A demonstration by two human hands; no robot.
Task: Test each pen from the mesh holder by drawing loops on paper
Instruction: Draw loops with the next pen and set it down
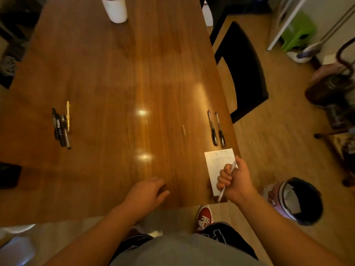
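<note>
My right hand [235, 181] is closed in a fist around a silver pen [222, 192], held over the near part of a small white paper [215, 162] at the table's front right corner. Faint marks show along the paper's far edge. My left hand [148, 191] rests on the wooden table [119, 83] near the front edge, fingers loosely curled, nothing in it. Two dark pens [216, 128] lie side by side just beyond the paper. A cluster of several pens, black ones and a gold one [61, 124], lies at the left. No mesh holder is recognizable.
A white cylinder [115, 9] stands at the table's far end. A black chair [244, 70] sits along the right side. A bin with a dark liner [299, 200] stands on the floor to the right. A dark object [9, 175] lies at the left edge.
</note>
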